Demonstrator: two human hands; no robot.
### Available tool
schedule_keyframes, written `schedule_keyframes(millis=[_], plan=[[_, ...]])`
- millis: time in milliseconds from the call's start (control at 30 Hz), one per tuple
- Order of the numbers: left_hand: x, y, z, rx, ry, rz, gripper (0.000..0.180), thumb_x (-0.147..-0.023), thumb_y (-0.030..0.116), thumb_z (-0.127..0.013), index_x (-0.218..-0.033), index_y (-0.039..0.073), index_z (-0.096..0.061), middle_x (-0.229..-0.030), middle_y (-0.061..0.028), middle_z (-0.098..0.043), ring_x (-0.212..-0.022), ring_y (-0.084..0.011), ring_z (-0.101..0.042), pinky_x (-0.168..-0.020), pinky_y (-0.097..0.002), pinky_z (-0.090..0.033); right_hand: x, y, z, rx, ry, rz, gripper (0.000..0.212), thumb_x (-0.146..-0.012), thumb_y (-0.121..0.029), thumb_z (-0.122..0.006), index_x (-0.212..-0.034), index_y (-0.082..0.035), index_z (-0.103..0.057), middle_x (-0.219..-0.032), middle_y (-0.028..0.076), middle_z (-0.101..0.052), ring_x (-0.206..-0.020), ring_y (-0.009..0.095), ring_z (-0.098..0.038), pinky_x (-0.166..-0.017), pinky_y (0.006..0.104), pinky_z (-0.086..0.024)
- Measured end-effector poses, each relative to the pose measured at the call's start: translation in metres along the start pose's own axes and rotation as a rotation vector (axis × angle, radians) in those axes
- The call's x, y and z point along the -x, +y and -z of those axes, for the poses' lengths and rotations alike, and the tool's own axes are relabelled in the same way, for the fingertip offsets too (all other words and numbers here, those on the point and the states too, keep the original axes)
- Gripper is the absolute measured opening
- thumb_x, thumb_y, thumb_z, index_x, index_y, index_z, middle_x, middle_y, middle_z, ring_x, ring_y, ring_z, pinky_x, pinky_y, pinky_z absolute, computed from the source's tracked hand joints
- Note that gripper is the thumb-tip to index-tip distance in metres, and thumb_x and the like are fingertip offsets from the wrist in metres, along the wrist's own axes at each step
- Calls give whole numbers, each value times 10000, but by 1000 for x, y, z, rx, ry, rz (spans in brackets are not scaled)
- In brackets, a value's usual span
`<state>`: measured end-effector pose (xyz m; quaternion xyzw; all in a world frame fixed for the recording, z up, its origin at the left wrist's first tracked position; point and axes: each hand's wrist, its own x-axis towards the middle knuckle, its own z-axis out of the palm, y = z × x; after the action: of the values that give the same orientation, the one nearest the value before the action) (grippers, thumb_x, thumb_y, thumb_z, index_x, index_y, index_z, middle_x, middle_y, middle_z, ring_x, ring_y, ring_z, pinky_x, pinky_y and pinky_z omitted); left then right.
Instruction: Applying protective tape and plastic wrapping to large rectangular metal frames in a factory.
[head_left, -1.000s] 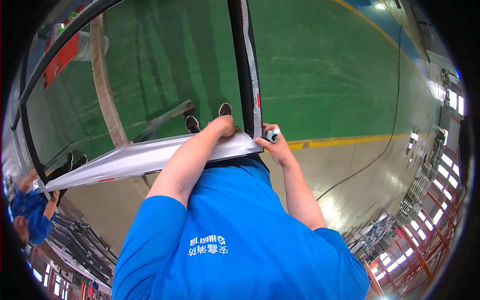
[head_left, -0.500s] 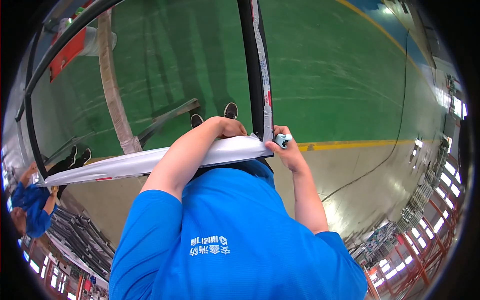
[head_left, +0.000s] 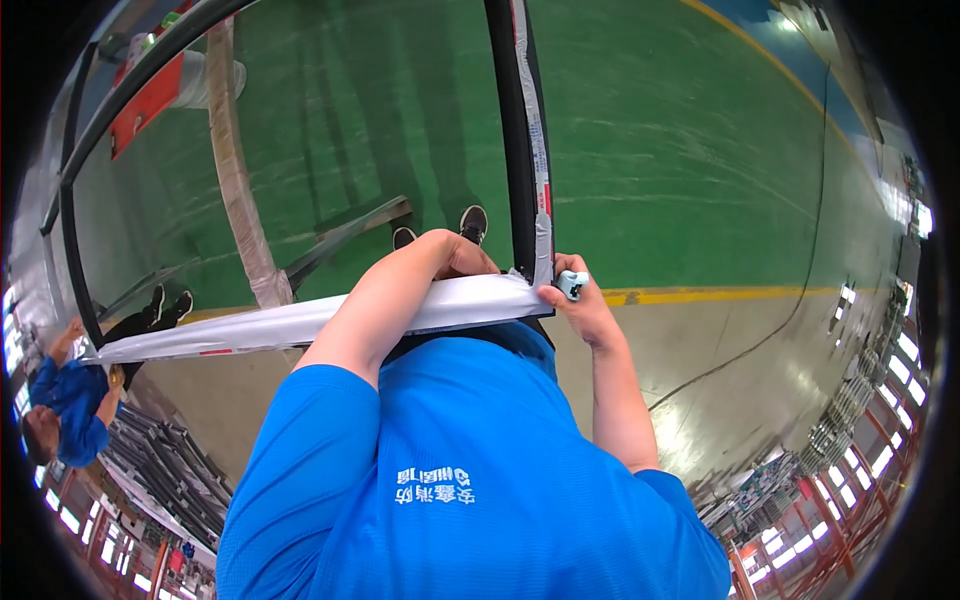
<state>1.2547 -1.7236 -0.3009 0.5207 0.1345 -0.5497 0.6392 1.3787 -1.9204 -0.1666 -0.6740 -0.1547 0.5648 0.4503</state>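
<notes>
A large dark rectangular frame (head_left: 521, 150) stands in front of me, its near bar (head_left: 260, 325) wrapped in white film. At its right corner the bar meets an upright covered with printed tape (head_left: 541, 190). My left hand (head_left: 468, 258) reaches over the near bar by the inside of this corner. Its fingers look curled and closed, but their tips and whatever they hold are hidden. Just outside the same corner is my right hand (head_left: 585, 310), closed round a small pale-blue tool (head_left: 573, 284), with its thumb against the frame's edge.
At the frame's far left corner a co-worker in blue (head_left: 70, 405) has hands near the bar. A film-wrapped beam (head_left: 240, 190) and a flat bar (head_left: 345, 232) lie inside the frame's outline. Dark profiles (head_left: 165, 450) are stacked at lower left. A cable (head_left: 745, 345) crosses the floor.
The whole scene sits slightly further right and lower in the picture. Both hands stay at the corner; my left hand's fingers are now more hidden behind the bar.
</notes>
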Motion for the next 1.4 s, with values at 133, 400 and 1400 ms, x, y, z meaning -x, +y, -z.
schedule_keyframes(millis=[133,400,1400], plan=[[1,-8,0,-77,21,7,240,-897,293,-632,-1006,105,-733,-895,-13,-716,-807,-143,-662,-756,-341,-543,0,-3,-1,79,16,49,454,-816,-313,-812,-1048,-96,-487,-1028,-23,-523,-945,100,-464,-858,254,-405],[96,35,-27,56,382,-104,509,-930,459,-438,-1081,75,-736,-1101,-154,-692,-962,-268,-654,-911,-410,-484,-3,-13,-14,165,-2,-8,413,-857,-250,-769,-1136,-90,-510,-959,-31,-502,-852,101,-460,-744,243,-407],[374,-252,-64,-414,465,332,1064,-568,672,-825,-1345,13,-521,-1345,-177,-568,-1238,-331,-542,-1019,-420,-440,-5,4,-7,-189,118,-178,555,-857,-185,-741,-1326,-92,-461,-1167,85,-614,-1075,283,-620,-932,458,-508]])
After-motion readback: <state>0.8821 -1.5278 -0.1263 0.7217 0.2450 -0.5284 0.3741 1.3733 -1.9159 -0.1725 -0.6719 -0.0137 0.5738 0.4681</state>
